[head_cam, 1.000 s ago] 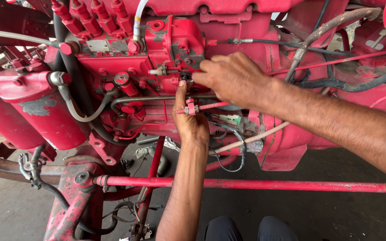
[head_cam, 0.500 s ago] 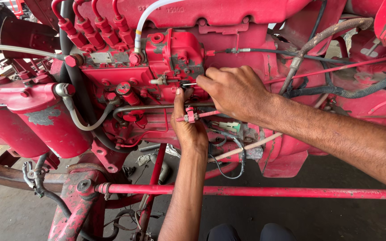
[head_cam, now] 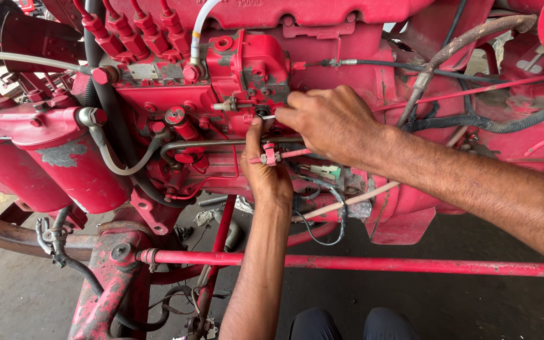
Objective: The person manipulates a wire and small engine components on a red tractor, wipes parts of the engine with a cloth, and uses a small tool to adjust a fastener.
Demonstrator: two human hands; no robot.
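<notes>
I see the red tractor engine [head_cam: 347,25] filling the view, its injection pump [head_cam: 247,69] at centre. My right hand [head_cam: 332,123] pinches a small metal part [head_cam: 267,116] against the pump; my left hand [head_cam: 266,173] reaches up beneath, fingertips closed on the same spot.

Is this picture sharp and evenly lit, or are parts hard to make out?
Head view: soft daylight, no harsh glare; both hands, left and right, and the red pump look sharp. Under the engine it is darker, so the hoses by the red rod get murky. Straight parts bow slightly near the edges, a wide-lens effect.
</notes>
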